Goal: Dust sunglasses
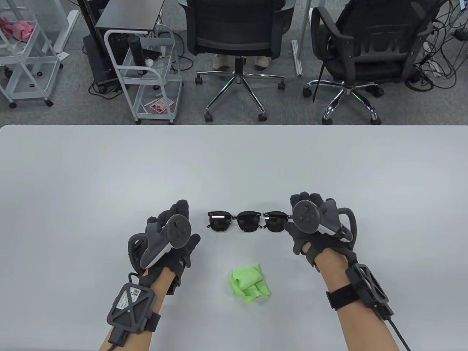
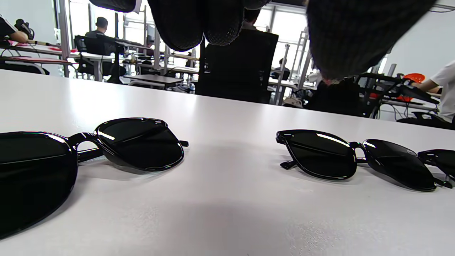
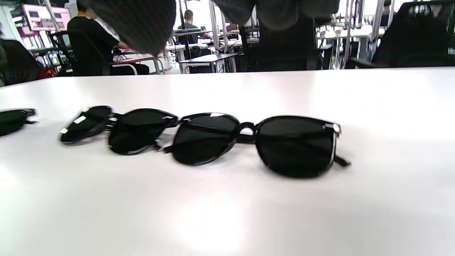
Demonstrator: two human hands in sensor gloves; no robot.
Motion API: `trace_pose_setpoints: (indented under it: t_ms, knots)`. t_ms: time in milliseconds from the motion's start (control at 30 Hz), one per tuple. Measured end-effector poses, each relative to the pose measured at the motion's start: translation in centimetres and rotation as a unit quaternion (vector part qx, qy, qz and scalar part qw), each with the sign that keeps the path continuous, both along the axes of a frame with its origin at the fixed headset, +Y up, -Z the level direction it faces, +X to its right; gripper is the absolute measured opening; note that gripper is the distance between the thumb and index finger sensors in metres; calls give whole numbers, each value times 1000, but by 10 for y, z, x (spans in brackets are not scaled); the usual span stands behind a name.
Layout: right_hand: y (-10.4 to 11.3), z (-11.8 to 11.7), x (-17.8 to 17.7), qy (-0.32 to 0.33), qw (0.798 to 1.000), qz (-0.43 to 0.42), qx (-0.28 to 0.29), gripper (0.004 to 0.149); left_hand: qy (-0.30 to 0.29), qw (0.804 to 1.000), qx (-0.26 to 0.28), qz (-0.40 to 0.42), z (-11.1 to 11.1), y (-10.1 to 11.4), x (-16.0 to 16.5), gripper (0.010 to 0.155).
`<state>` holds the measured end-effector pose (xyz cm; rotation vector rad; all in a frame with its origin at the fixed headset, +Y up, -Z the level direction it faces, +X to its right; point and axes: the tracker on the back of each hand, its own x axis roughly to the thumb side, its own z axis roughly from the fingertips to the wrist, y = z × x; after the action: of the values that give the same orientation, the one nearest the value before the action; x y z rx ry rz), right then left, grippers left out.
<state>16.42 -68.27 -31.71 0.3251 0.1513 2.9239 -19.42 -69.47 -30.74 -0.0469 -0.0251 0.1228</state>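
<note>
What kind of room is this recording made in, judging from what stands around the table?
Most likely an office or lab workspace. Beyond the white table stand black swivel office chairs and a white wheeled cart, cables lie on the grey carpet, and the left wrist view shows people seated at desks.

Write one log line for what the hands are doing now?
left hand: empty, beside sunglasses | right hand: at their other end, contact unclear | green cloth: untouched | dusting: not begun
</note>
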Motion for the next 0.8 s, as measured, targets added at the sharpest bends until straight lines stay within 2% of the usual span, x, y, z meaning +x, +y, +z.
trace_pose_setpoints:
  t_ms: [100,200,267,367,500,800]
  knots:
    - [-3,15,13,-17,997,-73,6,82,25,1000,7,7,-2,5,-11,84]
    - [-16,18,20,-42,993,-109,31,81,65,998,13,2,-4,7,-27,81]
    - [-19,17,20,-34,995,-90,3,81,86,996,-6,-21,-6,6,-36,80]
    - [-18,17,16,-28,997,-61,27,80,116,988,-67,-75,-9,-4,-51,81]
    - [-19,16,12,-21,998,-63,19,79,150,979,-105,-86,-14,-20,-68,81]
    - [-20,16,13,-19,998,-61,12,78,171,970,-137,-105,-19,-38,-76,78]
